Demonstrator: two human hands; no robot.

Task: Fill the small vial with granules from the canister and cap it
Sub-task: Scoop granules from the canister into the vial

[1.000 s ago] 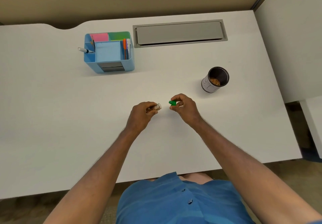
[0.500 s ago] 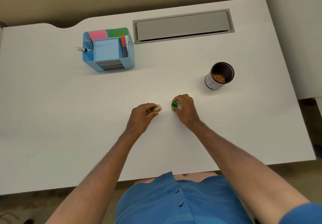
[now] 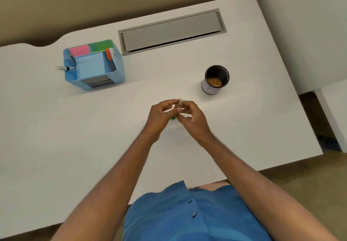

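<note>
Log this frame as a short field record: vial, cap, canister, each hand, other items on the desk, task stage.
vial: small clear vial, open mouth up, granules inside, pinched between the fingertips of both hands
cap: green cap, only a sliver showing below the hands; not on the vial
canister: black canister, upright, open, granules inside, right of the hands
left hand: left hand, grip on the vial
right hand: right hand, grip on the vial
other: blue desk organizer, grey cable hatch
stage: capping not yet done
</note>
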